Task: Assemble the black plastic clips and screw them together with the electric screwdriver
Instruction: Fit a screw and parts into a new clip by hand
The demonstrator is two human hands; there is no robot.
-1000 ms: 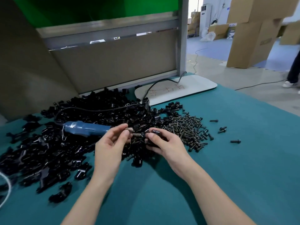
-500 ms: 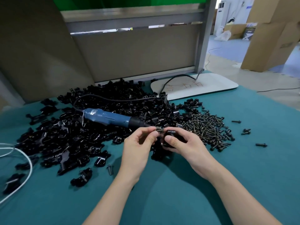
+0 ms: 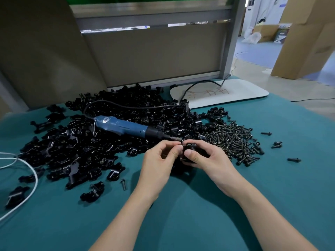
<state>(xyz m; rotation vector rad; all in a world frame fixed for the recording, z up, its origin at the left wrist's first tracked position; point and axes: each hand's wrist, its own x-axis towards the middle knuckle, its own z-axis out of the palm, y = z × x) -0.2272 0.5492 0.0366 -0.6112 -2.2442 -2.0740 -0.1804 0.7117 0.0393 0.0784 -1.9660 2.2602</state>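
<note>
Grip: right hand (image 3: 208,161) curled round black clip (image 3: 189,151), steadying it; left hand (image 3: 157,160) pinches small piece, likely a screw, into it. Location: just beside electric screwdriver (image 3: 125,126) tip, ready to hand.

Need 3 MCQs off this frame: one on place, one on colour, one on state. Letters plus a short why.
1. Relative to the left hand and right hand, the heap of dark metal screws lies: A) to their right B) to their left C) between them.
2. The body of the corded electric screwdriver is: A) red B) blue C) yellow.
3. That screwdriver is: A) in the left hand B) in the right hand C) lying unheld on the pile of black plastic clips.
1 A: screws spread beyond the right hand. 2 B: blue casing. 3 C: it rests on the pile; both hands meet at a single black plastic clip.
</note>
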